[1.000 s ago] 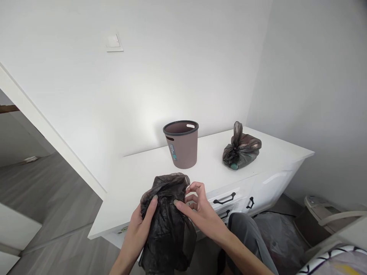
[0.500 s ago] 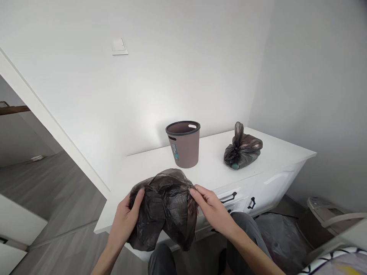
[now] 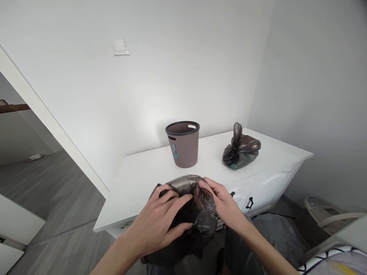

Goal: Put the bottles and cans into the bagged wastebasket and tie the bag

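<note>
Inspection at this moment, largest item first. The white cabinet top runs across the middle of the frame and carries two items. The brown bin stands upright at centre, against the wall. Its dark rim is bare, with no film folded over it, and nothing shows inside from this angle, so I judge it unlined. The loose bag, black and thin, sits at lower centre in front of the cabinet edge, off the surface and entirely in your hands. It is bunched and crumpled, its mouth not spread, and it is well apart from the bin. The tied bag lies right of centre on the cabinet top, knotted at the neck and filled. That part looks finished and set aside. Your left hand lies over the near side of the loose bag with fingers curled into the film, gripping a fold. Your right hand holds the far right edge, thumb and fingertips pinching the film just below the top of the bunch. Whether the two layers have parted between your hands cannot be told — the film hides it. Outstanding, as things lie: the loose bag is unopened and the bin is without a liner. The wall switch at upper left is noted only.
</note>
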Demonstrator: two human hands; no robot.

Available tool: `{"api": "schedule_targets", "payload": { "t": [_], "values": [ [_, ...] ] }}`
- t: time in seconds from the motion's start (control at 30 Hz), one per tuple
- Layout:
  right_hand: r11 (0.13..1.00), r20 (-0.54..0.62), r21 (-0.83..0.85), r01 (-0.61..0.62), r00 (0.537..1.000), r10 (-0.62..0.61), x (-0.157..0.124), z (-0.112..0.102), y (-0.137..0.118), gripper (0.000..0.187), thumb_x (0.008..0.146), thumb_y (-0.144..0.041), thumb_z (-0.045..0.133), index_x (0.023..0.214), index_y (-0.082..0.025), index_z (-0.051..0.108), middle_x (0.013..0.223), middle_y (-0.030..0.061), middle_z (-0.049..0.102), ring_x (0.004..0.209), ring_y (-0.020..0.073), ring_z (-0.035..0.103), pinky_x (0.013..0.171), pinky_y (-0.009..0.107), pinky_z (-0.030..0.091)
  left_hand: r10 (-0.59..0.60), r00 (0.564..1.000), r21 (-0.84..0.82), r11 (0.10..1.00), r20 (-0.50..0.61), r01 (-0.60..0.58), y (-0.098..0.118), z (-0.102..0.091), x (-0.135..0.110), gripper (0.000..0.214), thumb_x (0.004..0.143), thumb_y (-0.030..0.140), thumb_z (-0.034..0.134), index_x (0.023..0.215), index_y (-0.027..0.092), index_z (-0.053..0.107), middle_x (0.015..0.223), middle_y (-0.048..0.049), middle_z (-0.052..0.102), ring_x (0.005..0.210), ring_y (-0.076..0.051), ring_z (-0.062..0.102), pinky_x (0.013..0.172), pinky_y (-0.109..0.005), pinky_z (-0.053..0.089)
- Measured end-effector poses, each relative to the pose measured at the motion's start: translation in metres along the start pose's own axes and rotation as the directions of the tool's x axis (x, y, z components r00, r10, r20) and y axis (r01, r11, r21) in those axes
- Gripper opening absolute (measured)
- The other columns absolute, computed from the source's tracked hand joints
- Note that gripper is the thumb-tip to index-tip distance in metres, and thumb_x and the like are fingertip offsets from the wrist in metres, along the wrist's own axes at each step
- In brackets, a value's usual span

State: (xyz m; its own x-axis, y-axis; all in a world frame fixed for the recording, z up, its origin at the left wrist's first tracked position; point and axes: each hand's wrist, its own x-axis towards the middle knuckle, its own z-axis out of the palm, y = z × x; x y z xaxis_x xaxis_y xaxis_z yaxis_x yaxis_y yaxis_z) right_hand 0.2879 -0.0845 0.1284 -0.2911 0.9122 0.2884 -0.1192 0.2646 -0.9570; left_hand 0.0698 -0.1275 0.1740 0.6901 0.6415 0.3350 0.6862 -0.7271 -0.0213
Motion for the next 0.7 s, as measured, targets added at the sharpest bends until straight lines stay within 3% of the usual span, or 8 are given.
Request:
{"api": "schedule_targets", "payload": {
  "t": [0.13, 0.27, 0.43, 0.6, 0.7],
  "values": [
    [0.999, -0.108, -0.032, 0.017, 0.994, -0.020, -0.002, -0.011, 0.000, 0.051, 0.099, -0.068, 0.051, 0.074, -0.024, 0.044, 0.072, -0.0033, 0.041, 0.069, 0.0147, 0.039, 0.064, 0.027, 0.036, -0.080, 0.959, 0.001, 0.997, 0.270, 0.083, -0.005, 0.005, -0.012, 0.045, 0.109, 0.041, 0.037, 0.144, 0.026, 0.060, 0.103, -0.0081, 0.079, 0.089, -0.025, 0.074, 0.093, -0.041, 0.055],
    [0.999, -0.082, 0.051, 0.006, 0.997, -0.002, -0.007, -0.011, -0.007, 0.050, 0.103, -0.063, 0.047, 0.073, -0.024, 0.045, 0.066, -0.0038, 0.046, 0.064, 0.0142, 0.044, 0.064, 0.027, 0.040, -0.342, 0.832, 0.182, 0.939, 0.437, 0.291, -0.012, 0.005, -0.029, 0.053, 0.109, 0.040, 0.024, 0.135, 0.026, 0.068, 0.087, -0.0103, 0.079, 0.069, -0.027, 0.073, 0.070, -0.038, 0.055],
    [0.991, -0.130, 0.112, 0.071, 0.990, -0.056, -0.018, -0.009, -0.022, 0.047, 0.105, -0.059, 0.049, 0.074, -0.023, 0.047, 0.067, -0.0036, 0.049, 0.061, 0.0132, 0.046, 0.061, 0.026, 0.042, -0.578, 0.716, 0.387, 0.809, 0.392, 0.442, -0.029, 0.001, -0.049, 0.054, 0.108, 0.047, 0.027, 0.136, 0.025, 0.068, 0.083, -0.0123, 0.077, 0.078, -0.032, 0.075, 0.070, -0.040, 0.053],
    [0.977, -0.170, 0.142, 0.157, 0.977, -0.132, -0.031, -0.019, -0.025, 0.044, 0.107, -0.053, 0.048, 0.074, -0.023, 0.052, 0.067, -0.0015, 0.053, 0.062, 0.0145, 0.048, 0.061, 0.027, 0.042, -0.725, 0.597, 0.532, 0.674, 0.344, 0.512, -0.046, -0.007, -0.060, 0.041, 0.097, 0.048, 0.055, 0.121, 0.020, 0.073, 0.094, -0.0164, 0.078, 0.089, -0.037, 0.076, 0.077, -0.044, 0.055],
    [0.969, -0.259, 0.140, 0.201, 0.952, -0.160, -0.039, -0.027, -0.022, 0.042, 0.107, -0.050, 0.050, 0.075, -0.024, 0.053, 0.069, -0.0009, 0.053, 0.063, 0.0154, 0.047, 0.060, 0.027, 0.041, -0.743, 0.582, 0.493, 0.662, 0.330, 0.565, -0.059, -0.013, -0.068, 0.040, 0.087, 0.044, 0.066, 0.120, 0.022, 0.072, 0.103, -0.0155, 0.078, 0.099, -0.037, 0.075, 0.083, -0.045, 0.055]
  ]
}}
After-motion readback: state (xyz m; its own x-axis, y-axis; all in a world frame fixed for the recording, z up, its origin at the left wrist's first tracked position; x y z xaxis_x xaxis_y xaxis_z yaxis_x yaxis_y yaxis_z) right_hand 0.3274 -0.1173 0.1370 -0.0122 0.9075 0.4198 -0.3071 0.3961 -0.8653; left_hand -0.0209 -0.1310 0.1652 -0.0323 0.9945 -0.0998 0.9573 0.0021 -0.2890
